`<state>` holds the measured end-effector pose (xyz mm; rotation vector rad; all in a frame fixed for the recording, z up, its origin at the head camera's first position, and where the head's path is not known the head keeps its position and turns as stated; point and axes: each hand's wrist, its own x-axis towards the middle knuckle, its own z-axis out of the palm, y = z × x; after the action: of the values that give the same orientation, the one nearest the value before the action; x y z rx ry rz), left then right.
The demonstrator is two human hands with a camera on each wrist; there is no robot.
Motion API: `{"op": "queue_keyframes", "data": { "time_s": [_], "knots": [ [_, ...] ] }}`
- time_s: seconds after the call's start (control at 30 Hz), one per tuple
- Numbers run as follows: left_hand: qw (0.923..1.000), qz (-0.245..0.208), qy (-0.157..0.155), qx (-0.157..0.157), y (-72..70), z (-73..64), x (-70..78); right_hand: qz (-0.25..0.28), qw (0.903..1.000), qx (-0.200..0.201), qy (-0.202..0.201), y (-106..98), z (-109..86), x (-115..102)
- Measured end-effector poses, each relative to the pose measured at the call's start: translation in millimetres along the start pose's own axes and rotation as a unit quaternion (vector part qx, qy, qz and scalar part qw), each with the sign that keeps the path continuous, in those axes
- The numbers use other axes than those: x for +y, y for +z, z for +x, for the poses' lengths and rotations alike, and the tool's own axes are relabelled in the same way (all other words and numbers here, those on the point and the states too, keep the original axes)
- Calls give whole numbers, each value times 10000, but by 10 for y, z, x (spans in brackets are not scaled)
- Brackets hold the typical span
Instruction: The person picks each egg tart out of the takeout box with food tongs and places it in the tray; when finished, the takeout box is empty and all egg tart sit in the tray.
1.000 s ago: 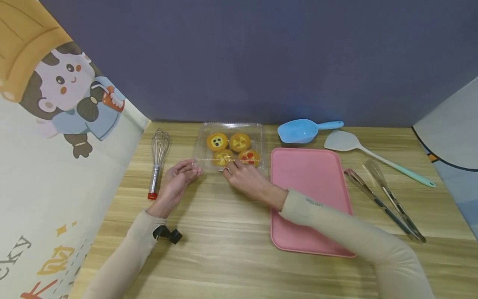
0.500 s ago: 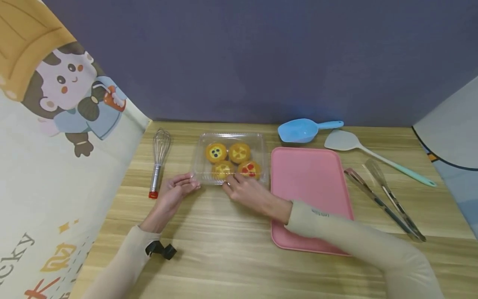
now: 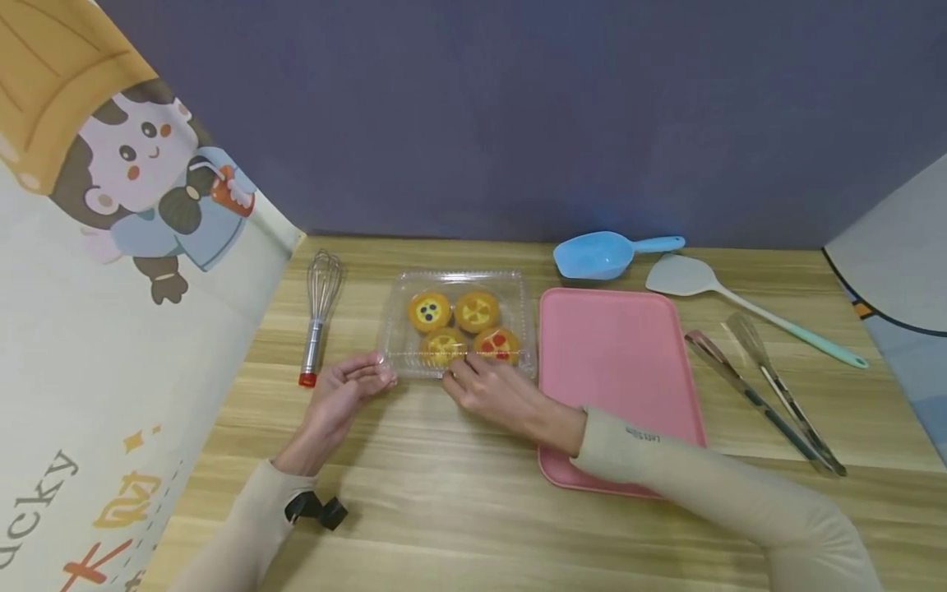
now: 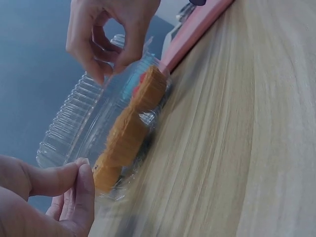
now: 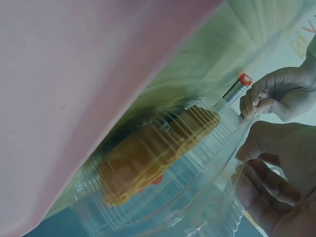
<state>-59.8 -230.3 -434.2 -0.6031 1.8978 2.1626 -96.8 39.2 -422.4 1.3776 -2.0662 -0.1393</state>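
Observation:
A clear plastic clamshell box (image 3: 399, 325) lies on the table, holding several egg tarts (image 3: 476, 312), some topped with dark dots or red pieces. At its near left corner, my left hand (image 3: 333, 404) pinches the rim between thumb and forefinger. My right hand (image 3: 503, 397) pinches the middle of the near edge with thumb and fingers. In the left wrist view, the ridged lid (image 4: 74, 113) covers the tarts, and the left fingertips (image 4: 81, 170) are on the rim. The right wrist view has the right fingers (image 5: 256, 190) gripping the plastic edge.
A whisk (image 3: 320, 312) lies left of the box. To the right, a pink tray (image 3: 607, 345) sits close beside it, under the right forearm. Beyond are a blue scoop (image 3: 595, 255), a spatula (image 3: 681, 275) and metal tongs (image 3: 762, 403). A dark wall (image 3: 518, 123) stands behind.
Both hands have drawn the box toward me, away from the back wall, with the tarts inside. Whisk, tray and other utensils stay in place.

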Motion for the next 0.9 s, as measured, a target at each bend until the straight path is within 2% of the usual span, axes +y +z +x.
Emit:
{"op": "queue_keyframes", "data": {
  "time_s": [0.27,0.5,0.67,0.9],
  "knots": [
    [10000,79,-7,-23,-8,-7,-7,145,9997,126,123,-26,34,37],
    [9986,222,66,-476,-7,-26,16,15,9992,364,151,-99,47,113],
    [9964,634,151,-544,9,-26,69,-226,9964,768,260,-157,29,234],
    [9873,1389,472,-604,27,112,159,-82,9956,761,532,-301,0,453]
  ]
}}
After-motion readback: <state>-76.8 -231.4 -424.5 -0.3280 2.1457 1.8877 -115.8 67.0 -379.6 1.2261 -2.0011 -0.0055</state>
